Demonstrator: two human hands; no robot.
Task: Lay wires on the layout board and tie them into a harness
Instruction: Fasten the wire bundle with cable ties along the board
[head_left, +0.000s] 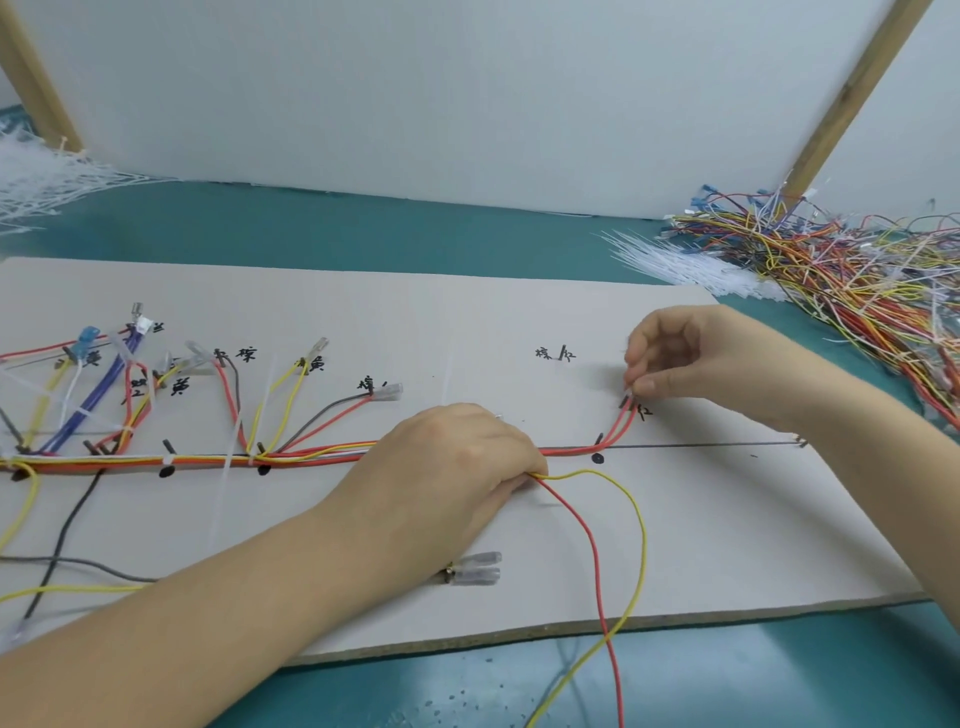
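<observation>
A grey layout board (519, 322) lies on the teal tabletop (363, 228), marked with handwritten labels and studded with short dark pegs. Along its middle, from nine o'clock toward the centre, runs a bundle of wires (208, 460) in red, orange, yellow and white, cinched by white cable ties (228, 467). Branches of blue, yellow, red and grey wire fan up toward ten o'clock, ending in clear-sleeved terminals.

The left hand (457, 457) rests knuckles-up on the bundle near the board's centre, its fingers curled around a loose red wire (592, 540) and a yellow wire (641, 525), which loop down past the board's near edge toward six o'clock. The right hand (675, 353), at about two o'clock, pinches the ends of a pair of red wires (621, 426) at a peg.

Two clear terminals (475, 569) lie on the board near the left wrist. There are no containers: a loose heap of coloured wires (857, 270) and white cable ties sits at two o'clock, and another pile of white ties (36, 182) at ten o'clock.
</observation>
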